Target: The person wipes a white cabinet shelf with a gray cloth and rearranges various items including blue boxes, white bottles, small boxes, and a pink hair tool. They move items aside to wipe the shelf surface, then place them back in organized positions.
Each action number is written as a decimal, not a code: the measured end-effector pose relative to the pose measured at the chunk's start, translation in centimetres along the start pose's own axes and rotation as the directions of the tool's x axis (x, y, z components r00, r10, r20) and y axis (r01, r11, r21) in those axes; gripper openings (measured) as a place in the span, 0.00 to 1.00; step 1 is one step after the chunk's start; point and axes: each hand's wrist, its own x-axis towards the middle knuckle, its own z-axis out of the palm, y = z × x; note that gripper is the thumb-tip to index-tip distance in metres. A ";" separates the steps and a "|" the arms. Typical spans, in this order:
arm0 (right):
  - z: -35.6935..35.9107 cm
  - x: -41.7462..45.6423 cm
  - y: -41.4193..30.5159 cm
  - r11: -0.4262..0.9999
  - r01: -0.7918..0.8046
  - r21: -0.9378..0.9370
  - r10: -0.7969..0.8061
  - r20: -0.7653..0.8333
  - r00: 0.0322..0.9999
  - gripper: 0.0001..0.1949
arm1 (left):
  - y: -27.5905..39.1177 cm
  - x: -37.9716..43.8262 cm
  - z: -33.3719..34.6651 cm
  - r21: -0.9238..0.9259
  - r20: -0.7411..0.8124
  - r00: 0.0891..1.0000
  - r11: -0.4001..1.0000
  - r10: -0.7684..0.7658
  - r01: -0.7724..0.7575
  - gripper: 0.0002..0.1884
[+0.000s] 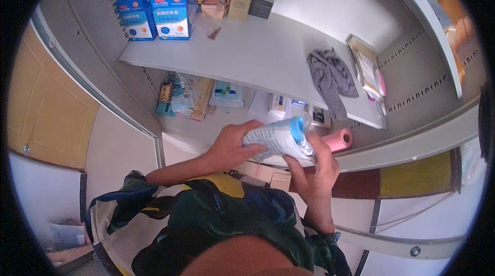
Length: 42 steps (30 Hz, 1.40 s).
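Observation:
Both my hands hold a rolled plastic package (273, 139) that bears printed writing, with a blue rolled material showing at its right end. My left hand (234, 145) grips its left end, thumb towards me. At the right end, my right hand (318, 171) has its fingers on the clear plastic wrapping. Just behind my right hand lies a pink roll (338, 140) with a hollow core. A grey cloth (332, 77) hangs over the front edge of the shelf (247, 55) above the package.
Blue-and-white boxes (172, 17) stand at the shelf's left, small cartons (241, 0) beside them. An open box (367, 65) leans at the right. The lower shelf holds packets (227, 93) and small boxes (278, 105). A metal cabinet frame (410, 150) runs along the right; a cardboard box (267, 173) sits below my hands.

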 end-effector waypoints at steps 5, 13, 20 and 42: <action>-1.1 2.5 2.1 0.883 -0.357 0.305 0.274 0.283 0.919 0.21 | -0.1 -0.6 -1.6 0.180 0.070 0.978 0.962 0.195 -0.205 0.21; -1.8 6.6 2.6 0.865 -0.404 0.297 0.286 0.371 0.884 0.10 | -0.2 -1.0 -4.5 0.233 -0.308 0.910 0.950 0.277 -0.210 0.25; -1.0 17.4 1.9 0.995 0.008 0.096 0.012 -0.208 0.978 0.13 | -2.5 -1.3 -7.6 0.047 -0.571 0.793 0.973 0.213 -0.227 0.29; 11.6 47.2 12.6 0.540 0.369 -0.757 -0.560 0.004 0.828 0.16 | -6.0 -3.3 -10.5 0.082 -0.425 0.904 0.997 0.035 -0.001 0.23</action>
